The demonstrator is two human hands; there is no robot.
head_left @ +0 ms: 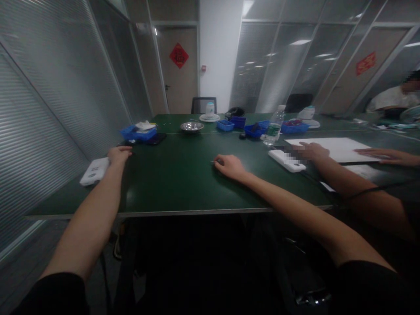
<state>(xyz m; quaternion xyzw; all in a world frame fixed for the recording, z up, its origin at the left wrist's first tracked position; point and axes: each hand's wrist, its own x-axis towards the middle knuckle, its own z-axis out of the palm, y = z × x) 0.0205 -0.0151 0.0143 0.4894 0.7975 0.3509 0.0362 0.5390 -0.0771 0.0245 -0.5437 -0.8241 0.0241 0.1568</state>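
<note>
My left hand (118, 154) rests on the dark green table (183, 183) with its fingers curled, beside a white flat device (94, 171) at the table's left edge. What the fingers hold, if anything, is hidden. My right hand (229, 166) lies near the table's middle in a loose fist and pinches a thin, small pin-like object (213, 162) that sticks out to the left.
A co-worker's two hands (311, 151) rest at the right by a white device (286, 160) and a white board (334, 148). Further back stand blue bins (138, 132), a metal bowl (192, 127), a water bottle (274, 127) and small fans (209, 114).
</note>
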